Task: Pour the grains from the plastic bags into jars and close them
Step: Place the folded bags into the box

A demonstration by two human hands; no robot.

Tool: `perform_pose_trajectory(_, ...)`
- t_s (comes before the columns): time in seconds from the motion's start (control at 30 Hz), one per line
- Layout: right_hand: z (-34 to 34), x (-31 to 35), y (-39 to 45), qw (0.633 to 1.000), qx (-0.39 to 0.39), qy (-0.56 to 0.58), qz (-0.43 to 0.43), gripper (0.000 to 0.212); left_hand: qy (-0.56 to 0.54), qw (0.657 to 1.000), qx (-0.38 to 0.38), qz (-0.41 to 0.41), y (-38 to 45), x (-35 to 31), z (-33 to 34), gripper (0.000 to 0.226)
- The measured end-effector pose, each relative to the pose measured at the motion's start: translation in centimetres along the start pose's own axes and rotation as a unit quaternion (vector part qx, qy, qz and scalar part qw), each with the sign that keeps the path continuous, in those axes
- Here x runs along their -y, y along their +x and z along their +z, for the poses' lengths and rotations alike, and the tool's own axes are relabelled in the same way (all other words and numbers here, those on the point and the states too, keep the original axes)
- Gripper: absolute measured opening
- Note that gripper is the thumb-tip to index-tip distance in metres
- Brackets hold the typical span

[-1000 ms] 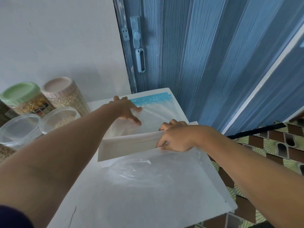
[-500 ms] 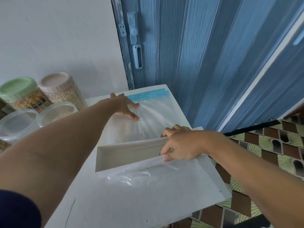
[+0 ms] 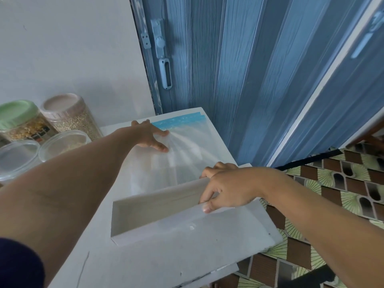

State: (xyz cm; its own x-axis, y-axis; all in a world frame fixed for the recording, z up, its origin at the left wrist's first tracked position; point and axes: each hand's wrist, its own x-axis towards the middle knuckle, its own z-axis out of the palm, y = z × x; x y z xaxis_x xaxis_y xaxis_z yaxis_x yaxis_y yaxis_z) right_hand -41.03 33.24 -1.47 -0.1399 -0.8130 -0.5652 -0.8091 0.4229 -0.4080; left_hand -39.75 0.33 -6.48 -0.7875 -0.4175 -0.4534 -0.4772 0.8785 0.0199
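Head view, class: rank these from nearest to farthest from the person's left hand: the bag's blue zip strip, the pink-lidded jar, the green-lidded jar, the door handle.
From the left hand:
1. Blue zip strip, just right of the fingers.
2. Pink-lidded jar, to the left by the wall.
3. Door handle and green-lidded jar: too close to call.

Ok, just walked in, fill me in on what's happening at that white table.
A person is dealing with an empty clear plastic bag with a blue zip strip, spread flat on the white table. The left hand presses on the bag near the blue strip. The right hand grips the bag's near edge at an open white drawer in the tabletop. To the left stand a green-lidded jar and a pink-lidded jar, both holding grain and closed, plus two clear-lidded containers.
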Motion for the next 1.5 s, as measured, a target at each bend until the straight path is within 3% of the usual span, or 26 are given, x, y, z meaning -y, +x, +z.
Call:
perform_pose_trajectory(0.23, -2.0, 0.0, 0.9, 0.999, -0.022, -0.030, 0.008, 0.023, -0.012, 1.000, -0.001, -0.007, 0.5, 0.5, 0.2, 0.089)
perform_pose_trajectory(0.37, -0.2, -0.2, 2.0, 0.999, -0.019, -0.043, 0.017, 0.017, -0.031, 0.999, 0.000, -0.005, 0.3, 0.4, 0.3, 0.086)
perform_pose_trajectory(0.53, 0.2, -0.4, 1.4, 0.998, 0.037, -0.040, 0.025, 0.020, -0.047, 0.999, -0.001, -0.005, -0.5, 0.3, 0.1, 0.085)
perform_pose_trajectory(0.63, -1.0, -0.3, 1.0, 0.998, 0.040, -0.043, 0.026, 0.011, -0.049, 0.999, -0.004, -0.005, -0.6, 0.2, 0.1, 0.085)
perform_pose_trajectory(0.7, -2.4, -0.6, 0.7, 0.999, 0.035, -0.028, 0.021, 0.023, -0.049, 0.999, -0.012, -0.002, -0.7, 0.4, 0.3, 0.085)
perform_pose_trajectory(0.83, -5.4, -2.0, 0.3, 1.000, 0.010, -0.011, 0.017, 0.024, -0.060, 0.997, -0.045, 0.021, -0.8, 0.5, 1.1, 0.082)
perform_pose_trajectory(0.97, -7.9, -4.4, 1.6, 0.998, -0.053, -0.011, 0.032, 0.033, -0.159, 0.983, -0.097, -0.002, -1.1, 1.6, 0.5, 0.061)
perform_pose_trajectory(1.07, -8.3, -5.8, 3.6, 0.992, -0.098, -0.023, 0.077, 0.026, -0.098, 0.981, -0.168, -0.024, -2.7, 2.0, 0.3, 0.062)
perform_pose_trajectory(1.13, -8.3, -6.4, 4.9, 0.986, -0.118, -0.040, 0.110, 0.025, -0.093, 0.979, -0.174, -0.058, -3.6, 2.0, 0.7, 0.061)
perform_pose_trajectory(1.3, -8.7, -6.9, 7.1, 0.973, -0.178, -0.027, 0.147, 0.026, -0.027, 0.988, -0.103, -0.116, -6.4, 0.7, 1.7, 0.086)
perform_pose_trajectory(1.5, -9.3, -6.1, 10.3, 0.972, -0.183, -0.057, 0.134, 0.029, -0.040, 0.997, -0.002, -0.070, -8.8, -1.4, 3.4, 0.123)
